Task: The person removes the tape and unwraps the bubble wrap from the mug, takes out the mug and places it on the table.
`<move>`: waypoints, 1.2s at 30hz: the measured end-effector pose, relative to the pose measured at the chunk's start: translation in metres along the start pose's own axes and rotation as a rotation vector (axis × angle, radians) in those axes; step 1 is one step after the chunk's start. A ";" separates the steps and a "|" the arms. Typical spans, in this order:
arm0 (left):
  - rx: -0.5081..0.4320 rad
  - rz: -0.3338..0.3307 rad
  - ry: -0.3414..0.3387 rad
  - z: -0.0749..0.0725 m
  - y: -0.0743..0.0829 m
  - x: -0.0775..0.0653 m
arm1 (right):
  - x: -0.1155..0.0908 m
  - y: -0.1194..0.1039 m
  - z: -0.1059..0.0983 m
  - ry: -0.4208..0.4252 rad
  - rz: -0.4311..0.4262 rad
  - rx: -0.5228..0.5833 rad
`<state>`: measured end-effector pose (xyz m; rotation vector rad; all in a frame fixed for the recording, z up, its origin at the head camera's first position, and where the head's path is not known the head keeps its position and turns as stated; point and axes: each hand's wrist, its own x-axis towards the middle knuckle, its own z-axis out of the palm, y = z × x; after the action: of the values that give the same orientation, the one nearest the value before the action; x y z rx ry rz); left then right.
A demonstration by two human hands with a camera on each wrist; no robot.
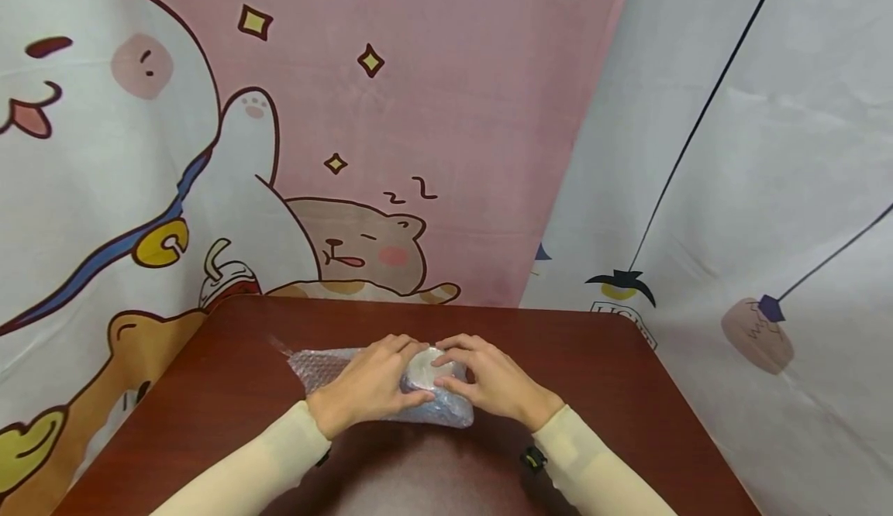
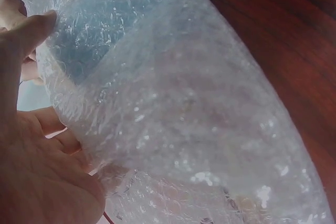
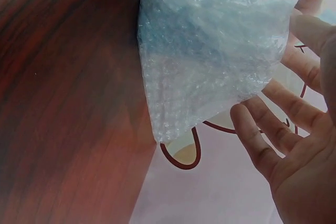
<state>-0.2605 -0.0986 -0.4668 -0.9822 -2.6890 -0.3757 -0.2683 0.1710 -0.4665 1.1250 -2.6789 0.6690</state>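
Observation:
A bluish, round-topped object (image 1: pixel 422 370) stands on the table inside a sheet of bubble wrap (image 1: pixel 446 410). Its pale circular top faces up between the two hands; what kind of object it is cannot be told. From the left, my left hand (image 1: pixel 368 382) holds the wrap around that top, the thumb (image 2: pixel 37 31) on the wrap's edge. On the other side, my right hand (image 1: pixel 501 379) has thumb and fingers curved about the gathered wrap, and its fingers (image 3: pixel 256 137) touch the upper edge. A loose length of bubble wrap (image 1: pixel 322 367) extends leftward beneath the left hand.
All of this is on a dark red-brown wooden table (image 1: pixel 572 361). Behind it hangs a cloth backdrop (image 1: pixel 474 129) with cartoon animals, meeting the table's far edge. A small black device (image 1: pixel 533 458) is by the right wrist.

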 end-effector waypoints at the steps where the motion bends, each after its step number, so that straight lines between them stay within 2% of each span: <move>1: 0.000 0.001 0.001 0.000 0.000 0.000 | 0.000 0.000 0.000 -0.005 0.004 -0.004; 17: 0.008 0.010 0.021 -0.001 0.000 -0.001 | 0.002 -0.002 -0.003 0.005 0.013 -0.045; 26: 0.019 0.021 0.023 0.000 0.000 -0.001 | 0.006 -0.003 -0.006 0.007 -0.065 -0.093; 31: 0.016 0.017 0.010 0.000 0.001 0.000 | 0.007 -0.003 -0.007 0.012 -0.092 -0.066; 36: 0.025 0.012 0.003 -0.001 0.002 0.000 | 0.009 -0.001 -0.009 0.027 -0.163 -0.049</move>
<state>-0.2593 -0.0976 -0.4657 -0.9893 -2.6769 -0.3402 -0.2742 0.1688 -0.4556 1.2935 -2.5319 0.5833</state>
